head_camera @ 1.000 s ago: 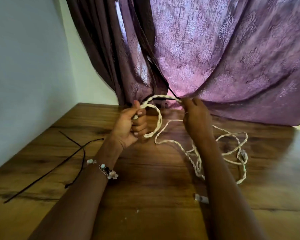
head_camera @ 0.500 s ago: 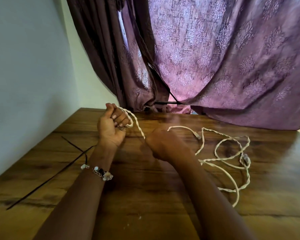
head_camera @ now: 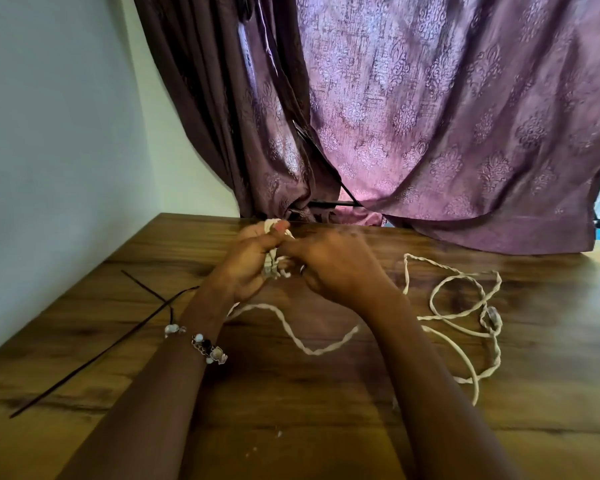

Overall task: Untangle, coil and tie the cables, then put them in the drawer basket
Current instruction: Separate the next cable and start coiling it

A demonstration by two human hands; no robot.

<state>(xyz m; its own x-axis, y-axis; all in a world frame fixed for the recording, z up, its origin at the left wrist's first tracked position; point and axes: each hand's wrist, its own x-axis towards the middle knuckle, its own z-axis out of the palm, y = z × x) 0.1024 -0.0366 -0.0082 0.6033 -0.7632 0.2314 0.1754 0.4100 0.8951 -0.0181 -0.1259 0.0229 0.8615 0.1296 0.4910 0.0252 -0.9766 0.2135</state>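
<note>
Coiling the white cable over the wooden table.

Head view: left hand curled around a small bundle of cable turns, thumb on top; right hand just beside it, fingers curled at the same bundle, exact pinch hidden. Loose remainder trailing down from the bundle, passing under the right forearm and lying in loops to the right, nearer the right hand. Thin black ties lying left, near the left wrist.
</note>
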